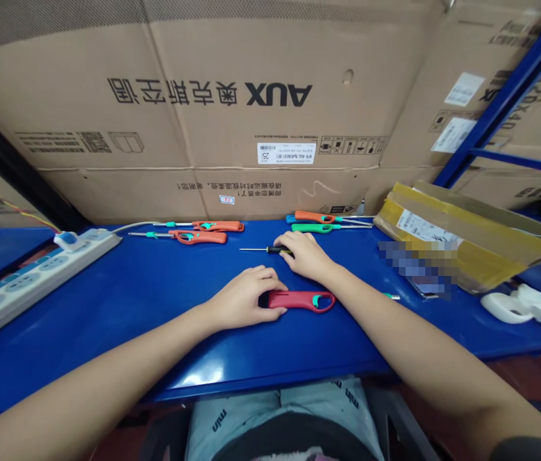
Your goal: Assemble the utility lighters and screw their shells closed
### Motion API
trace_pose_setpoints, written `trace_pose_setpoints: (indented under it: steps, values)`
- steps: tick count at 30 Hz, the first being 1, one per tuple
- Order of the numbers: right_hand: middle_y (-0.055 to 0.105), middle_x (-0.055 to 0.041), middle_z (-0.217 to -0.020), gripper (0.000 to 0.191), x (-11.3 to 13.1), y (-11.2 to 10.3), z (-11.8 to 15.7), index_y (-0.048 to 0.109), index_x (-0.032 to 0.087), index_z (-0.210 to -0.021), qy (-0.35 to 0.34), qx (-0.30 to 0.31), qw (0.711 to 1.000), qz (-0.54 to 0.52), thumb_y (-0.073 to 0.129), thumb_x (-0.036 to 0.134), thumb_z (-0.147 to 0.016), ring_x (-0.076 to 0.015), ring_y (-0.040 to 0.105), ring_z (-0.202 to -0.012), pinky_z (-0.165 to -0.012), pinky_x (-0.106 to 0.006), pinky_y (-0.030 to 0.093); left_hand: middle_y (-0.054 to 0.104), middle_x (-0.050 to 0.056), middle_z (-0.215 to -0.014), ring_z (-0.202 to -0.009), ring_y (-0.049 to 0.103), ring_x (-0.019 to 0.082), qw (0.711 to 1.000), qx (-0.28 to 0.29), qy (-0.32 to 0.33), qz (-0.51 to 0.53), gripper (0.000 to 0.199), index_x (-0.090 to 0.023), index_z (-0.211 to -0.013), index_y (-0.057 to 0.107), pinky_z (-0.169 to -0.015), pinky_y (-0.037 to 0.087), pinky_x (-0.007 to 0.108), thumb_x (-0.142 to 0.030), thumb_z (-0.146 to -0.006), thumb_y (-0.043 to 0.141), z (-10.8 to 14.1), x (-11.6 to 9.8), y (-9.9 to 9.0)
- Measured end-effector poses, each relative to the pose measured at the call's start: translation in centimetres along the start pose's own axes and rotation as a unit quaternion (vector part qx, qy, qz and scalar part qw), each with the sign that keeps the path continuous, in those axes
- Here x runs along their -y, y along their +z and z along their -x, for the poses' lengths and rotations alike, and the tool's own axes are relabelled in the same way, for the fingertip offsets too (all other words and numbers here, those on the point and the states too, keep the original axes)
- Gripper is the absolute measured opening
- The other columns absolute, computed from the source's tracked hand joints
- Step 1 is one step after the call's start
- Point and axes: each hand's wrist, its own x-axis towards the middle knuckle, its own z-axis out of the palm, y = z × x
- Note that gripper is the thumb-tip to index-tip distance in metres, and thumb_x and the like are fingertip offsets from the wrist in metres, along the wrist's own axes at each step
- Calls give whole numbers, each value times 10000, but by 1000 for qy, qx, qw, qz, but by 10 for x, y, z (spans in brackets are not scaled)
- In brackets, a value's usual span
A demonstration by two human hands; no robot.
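The left hand (244, 299) is clamped on one end of a red lighter (296, 300), midway between the front and back edges of the worktop (169, 275); the right hand (305, 255) has its fingers closed on a black-handled screwdriver (273, 250) nearer the back edge. Behind that edge, a cardboard box (270, 51) carries inverted "AUX" lettering and a white label (289, 154) reading "25", while "min" marks the pale clothing (239, 416) at the front edge.

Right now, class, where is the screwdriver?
In the head view, the screwdriver is near the picture's centre, at the right hand and pointing left, just beyond the red lighter that the left hand grips.
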Motion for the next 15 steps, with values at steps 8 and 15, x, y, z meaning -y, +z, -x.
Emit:
trace_pose_setpoints:
  steps: [8, 15]
  values:
    - [686, -89, -1100, 270, 9, -45, 9, 684, 175, -1091, -32, 89, 986, -137, 551, 385, -986, -202, 634, -976, -909, -371, 505, 606, 31, -877, -797, 596, 163, 993, -45, -38, 102, 302, -190, -1092, 757, -719, 494, 268, -407, -907, 658, -2, 9, 0]
    - [707, -45, -947, 556, -2, -62, 14, 714, 157, -1105, 27, 339, 925, -167, 822, 554, -732, -168, 648, -854, -775, -271, 507, 699, 62, -833, -808, 636, 174, 983, -145, -59, 93, 347, -175, -944, 793, -795, 493, 292, -409, -991, 540, -2, 35, -14]
